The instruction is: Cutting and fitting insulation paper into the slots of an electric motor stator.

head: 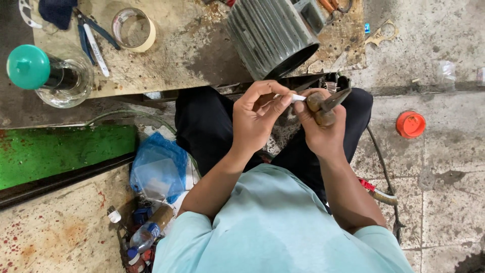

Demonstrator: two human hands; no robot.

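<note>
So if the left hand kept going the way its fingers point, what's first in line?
Probably the right hand, with its wood-handled tool: the left hand already pinches a small white piece touching it.

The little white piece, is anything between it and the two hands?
No. The left hand pinches the little white piece in its fingertips, and its tip meets the right hand, which also grips a wooden-handled tool. Nothing visible sits between them.
</note>
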